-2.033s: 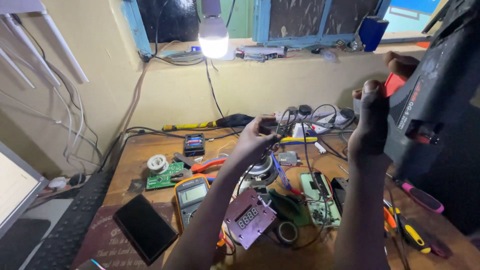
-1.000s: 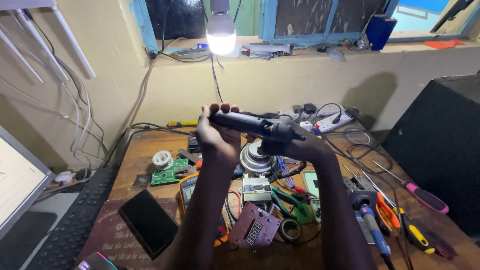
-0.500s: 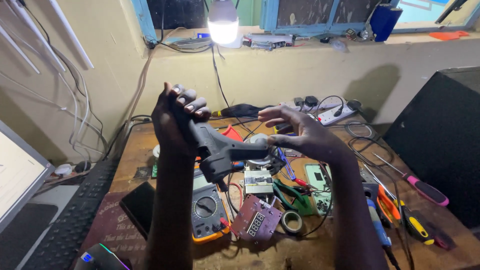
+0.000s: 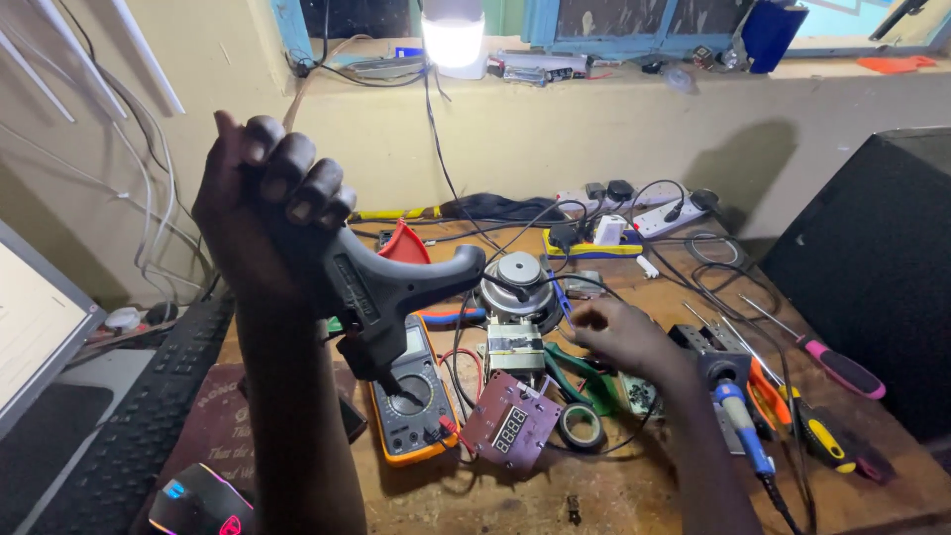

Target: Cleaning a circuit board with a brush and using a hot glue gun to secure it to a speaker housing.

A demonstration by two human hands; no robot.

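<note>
Left hand [image 4: 260, 213] raised high above the left half of the wooden workbench [image 4: 644, 485], fingers [image 4: 297, 173] curled shut around one end of a dark grey glue gun [image 4: 381, 287], the gun's body slanting down to the right, its blunt end pointing toward the middle of the bench and its handle hanging down over the yellow multimeter [image 4: 411, 391]. Right hand [image 4: 619, 337] low over the clutter in the middle of the bench, palm down, fingers loosely bent and gripping nothing that shows, fingertips just beside a small circuit module [image 4: 515, 347] and a round metal motor part [image 4: 518, 282]. Below that, a reddish board with a digit display [image 4: 510, 426], touching or nearly touching the multimeter's right edge; just right of it, a roll of black tape [image 4: 581, 426]. Green-handled pliers [image 4: 575, 367] under the right wrist. Farther right, a blue-handled soldering iron [image 4: 743, 421], a pink-handled screwdriver [image 4: 832, 362] and a yellow-and-black screwdriver [image 4: 817, 436], lying close together. At the back, a white power strip [image 4: 644, 213] with plugs in it against the wall, a lit bulb [image 4: 454, 40] on the sill above. On the left, a black keyboard [image 4: 139, 416], a glowing mouse [image 4: 198, 500] and the edge of a monitor [image 4: 35, 327]. On the far right, a large black speaker box [image 4: 877, 267].
</note>
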